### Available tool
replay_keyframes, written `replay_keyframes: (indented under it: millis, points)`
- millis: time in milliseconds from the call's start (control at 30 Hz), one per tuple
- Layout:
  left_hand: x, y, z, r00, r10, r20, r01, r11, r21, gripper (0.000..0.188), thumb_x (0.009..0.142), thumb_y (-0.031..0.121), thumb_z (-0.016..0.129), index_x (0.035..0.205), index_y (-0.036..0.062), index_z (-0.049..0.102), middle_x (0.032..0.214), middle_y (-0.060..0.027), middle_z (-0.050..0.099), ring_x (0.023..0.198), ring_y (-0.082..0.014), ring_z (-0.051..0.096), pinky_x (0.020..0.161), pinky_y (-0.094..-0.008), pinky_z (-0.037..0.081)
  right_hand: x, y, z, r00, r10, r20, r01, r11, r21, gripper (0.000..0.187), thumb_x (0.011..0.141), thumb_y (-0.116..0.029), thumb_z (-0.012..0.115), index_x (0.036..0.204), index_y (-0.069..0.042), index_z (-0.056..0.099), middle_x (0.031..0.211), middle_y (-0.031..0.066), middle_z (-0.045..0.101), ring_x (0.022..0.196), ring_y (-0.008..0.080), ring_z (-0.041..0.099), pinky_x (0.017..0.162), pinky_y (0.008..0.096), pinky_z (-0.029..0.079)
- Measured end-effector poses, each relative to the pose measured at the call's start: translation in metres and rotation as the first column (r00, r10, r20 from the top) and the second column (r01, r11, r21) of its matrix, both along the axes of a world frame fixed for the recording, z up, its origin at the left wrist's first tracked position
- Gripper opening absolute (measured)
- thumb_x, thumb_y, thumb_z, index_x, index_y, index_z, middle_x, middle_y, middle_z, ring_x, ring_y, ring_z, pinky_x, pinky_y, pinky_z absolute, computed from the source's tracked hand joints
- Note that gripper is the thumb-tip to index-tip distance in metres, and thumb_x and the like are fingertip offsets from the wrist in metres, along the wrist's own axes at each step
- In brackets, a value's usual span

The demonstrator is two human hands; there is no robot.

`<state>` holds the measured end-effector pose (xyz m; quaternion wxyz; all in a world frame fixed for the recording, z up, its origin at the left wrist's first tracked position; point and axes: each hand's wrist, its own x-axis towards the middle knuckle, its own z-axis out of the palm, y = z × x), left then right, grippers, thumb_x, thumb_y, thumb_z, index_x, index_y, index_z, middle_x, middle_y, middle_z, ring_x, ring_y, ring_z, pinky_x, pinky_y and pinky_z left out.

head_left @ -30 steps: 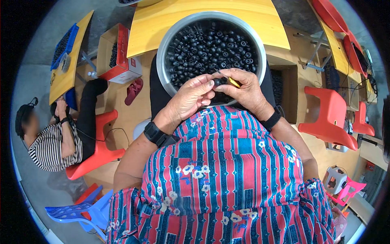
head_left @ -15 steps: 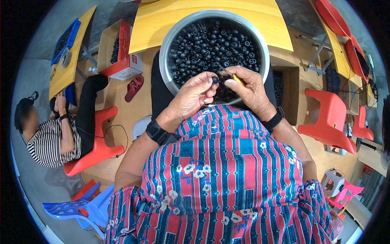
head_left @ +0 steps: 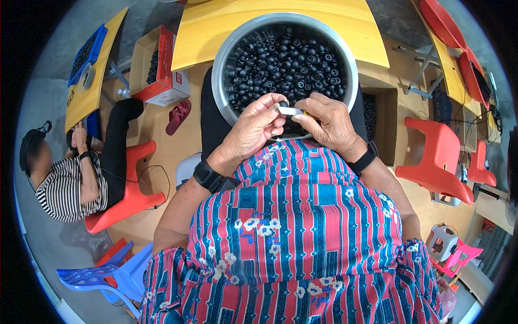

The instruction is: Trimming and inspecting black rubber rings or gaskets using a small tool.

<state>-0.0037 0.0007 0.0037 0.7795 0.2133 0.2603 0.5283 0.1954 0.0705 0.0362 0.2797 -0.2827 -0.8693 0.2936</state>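
Note:
In front of me a wide metal basin (head_left: 218, 81) holds many small black round parts (head_left: 280, 65) with holes in them. Over its near side, my left hand (head_left: 256, 120) pinches one black part (head_left: 284, 103) between thumb and fingertips. My right hand (head_left: 330, 123) is closed round a small knife with a yellow handle, mostly hidden by the fingers. Its pale, shiny blade (head_left: 290, 110) lies flat across the near side of the pinched part, close to the left fingertips.
A yellow table (head_left: 205, 32) stands beyond the basin. Cardboard boxes (head_left: 167, 86) of black parts flank it. A person in a striped top (head_left: 70, 186) sits at a table on the left. Red stools (head_left: 440, 156) stand right, a blue chair (head_left: 102, 275) lower left.
My right hand has turned and the blade has swung from pointing away to lying across the black part, its flat side now catching light. My left hand keeps its pinch.

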Motion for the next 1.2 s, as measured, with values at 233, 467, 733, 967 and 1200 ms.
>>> replay_keyframes:
  millis: [233, 467, 733, 967, 1200]
  points:
    - [-0.001, -0.001, -0.001, 0.999, -0.015, 0.034, 0.014, 1.0, 0.024, 0.02, 0.101, 0.015, 0.051, 0.118, 0.0042, 0.051, 0.094, 0.0002, 0.05, 0.078, -0.0062, 0.044, 0.064, -0.0192, 0.037, 0.0, 0.001, -0.004, 1.0, 0.0, -0.012, 0.0, 1.0, -0.005, 0.02, 0.083, -0.025, 0.07, 0.092, -0.007, 0.067, 0.077, 0.0108, 0.06, 0.072, 0.0312, 0.062, 0.063, 0.0398, 0.049]
    - [0.0, 0.0, 0.001, 1.0, -0.006, 0.022, 0.005, 1.0, 0.03, 0.018, 0.102, 0.014, 0.05, 0.117, 0.0037, 0.051, 0.093, 0.0, 0.048, 0.077, -0.0063, 0.043, 0.064, -0.0192, 0.037, 0.0, 0.001, -0.005, 1.0, -0.003, -0.007, 0.003, 1.0, -0.013, 0.02, 0.084, -0.025, 0.069, 0.092, -0.007, 0.067, 0.077, 0.011, 0.06, 0.072, 0.0316, 0.063, 0.063, 0.0402, 0.05]
    - [0.002, -0.001, 0.002, 0.996, -0.01, -0.087, 0.014, 0.999, 0.048, 0.021, 0.102, 0.025, 0.051, 0.112, 0.0058, 0.052, 0.086, 0.0016, 0.048, 0.071, -0.0041, 0.042, 0.063, -0.0179, 0.04, 0.001, 0.003, -0.007, 1.0, 0.012, -0.021, -0.013, 0.999, -0.049, 0.02, 0.085, -0.026, 0.067, 0.09, -0.007, 0.066, 0.076, 0.0117, 0.06, 0.072, 0.0324, 0.062, 0.063, 0.0407, 0.049]
    - [-0.004, 0.0, -0.006, 0.992, -0.007, -0.124, 0.019, 0.995, 0.103, 0.02, 0.101, 0.019, 0.054, 0.115, 0.0056, 0.052, 0.089, 0.0015, 0.048, 0.075, -0.0065, 0.042, 0.066, -0.0216, 0.038, 0.0, 0.004, -0.005, 0.999, 0.043, -0.007, -0.044, 0.998, -0.05, 0.021, 0.087, -0.027, 0.065, 0.088, -0.006, 0.065, 0.075, 0.0127, 0.06, 0.072, 0.0335, 0.061, 0.063, 0.0416, 0.049]
    - [-0.004, 0.0, -0.004, 0.988, 0.008, -0.155, 0.008, 0.994, 0.106, 0.021, 0.1, 0.019, 0.056, 0.115, 0.0043, 0.052, 0.089, 0.0018, 0.049, 0.076, -0.0065, 0.043, 0.067, -0.0219, 0.039, 0.002, 0.006, -0.006, 0.996, 0.094, 0.001, -0.094, 0.992, -0.089, 0.022, 0.091, -0.022, 0.063, 0.092, -0.001, 0.065, 0.075, 0.0111, 0.059, 0.07, 0.0259, 0.06, 0.064, 0.0349, 0.047]
